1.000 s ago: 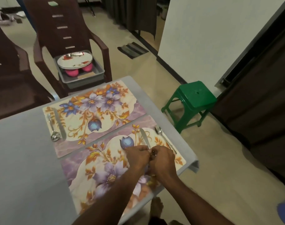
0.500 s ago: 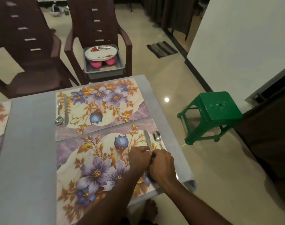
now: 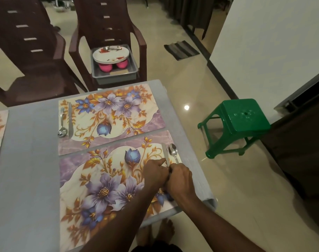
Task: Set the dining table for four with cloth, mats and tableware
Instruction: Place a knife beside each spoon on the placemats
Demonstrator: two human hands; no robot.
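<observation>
We see both hands meeting at the right end of the near floral mat (image 3: 104, 182), which lies on the grey cloth (image 3: 31, 179) covering the table. The left hand (image 3: 155, 172) has its fingers curled, the thumb reaching to the lower end of the knife (image 3: 164, 153); the right hand (image 3: 180, 180) is curled over the handles beside it, its grip seemingly closed on the spoon (image 3: 172, 151), though its fingers are hidden from us. Knife and spoon lie side by side, bowl and blade pointing away from us. The far mat (image 3: 115, 115) lies just beyond, touching the near one, with a second spoon (image 3: 62, 124) and second knife (image 3: 70, 119) at its left end. On a brown chair (image 3: 107, 30) a grey tray (image 3: 115, 75) holds stacked plates (image 3: 110, 54) resting on pink cups (image 3: 105, 67). A green stool (image 3: 240, 120) stands on the floor to the right.
</observation>
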